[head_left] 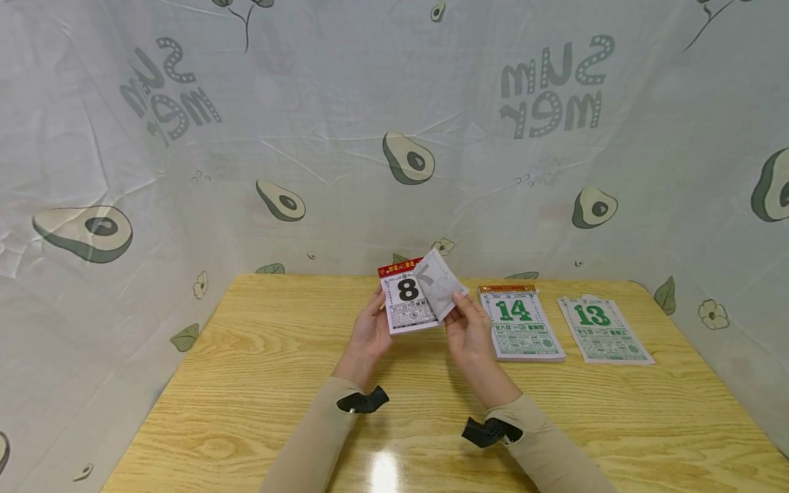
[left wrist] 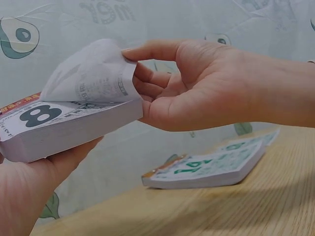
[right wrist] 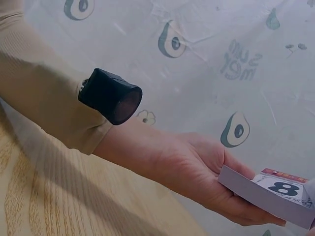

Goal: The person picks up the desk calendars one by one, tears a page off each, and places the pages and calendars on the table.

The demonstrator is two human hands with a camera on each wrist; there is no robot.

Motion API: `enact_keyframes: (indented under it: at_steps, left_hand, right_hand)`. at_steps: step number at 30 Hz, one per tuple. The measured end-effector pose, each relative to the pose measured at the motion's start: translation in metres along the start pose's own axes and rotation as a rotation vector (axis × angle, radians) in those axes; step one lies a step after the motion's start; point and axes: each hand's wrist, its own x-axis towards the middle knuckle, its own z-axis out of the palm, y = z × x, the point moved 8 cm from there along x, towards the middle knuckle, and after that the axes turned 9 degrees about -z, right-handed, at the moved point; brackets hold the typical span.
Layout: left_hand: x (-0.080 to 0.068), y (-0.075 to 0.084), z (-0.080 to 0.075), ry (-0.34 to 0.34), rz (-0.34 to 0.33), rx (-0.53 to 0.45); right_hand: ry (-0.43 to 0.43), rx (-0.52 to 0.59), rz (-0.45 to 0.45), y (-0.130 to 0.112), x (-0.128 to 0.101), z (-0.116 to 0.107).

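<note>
My left hand (head_left: 370, 335) grips a thick tear-off calendar (head_left: 407, 298) by its left side, thumb at the edge and fingers underneath, raised over the table. A large black 8 shows on its top page, below a red header strip. Between thumb and forefinger, my right hand (head_left: 470, 333) pinches a thin calendar page (head_left: 440, 284) by its lower corner. This page is lifted and folded back aslant over the pad's right part, with a faint 7 showing through its back. In the left wrist view, the page (left wrist: 93, 73) curls up from the pad.
To the right on the wooden table (head_left: 277, 383) lies a thick calendar pad (head_left: 524, 325) with a green 14. Beside it rests a calendar sheet (head_left: 607, 332) with a green 13. A pale avocado-print cloth (head_left: 345, 89) hangs behind the table.
</note>
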Motion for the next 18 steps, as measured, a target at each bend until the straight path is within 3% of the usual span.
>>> enact_keyframes:
  at_steps: [4, 18]
  left_hand:
    - [0.0, 0.001, 0.0, 0.008, 0.009, -0.008]
    - [0.0, 0.006, 0.0, -0.015, 0.019, -0.042]
  right_hand:
    - [0.002, 0.019, 0.019, 0.001, 0.001, 0.0]
    - [0.076, 0.249, 0.171, 0.011, 0.004, -0.005]
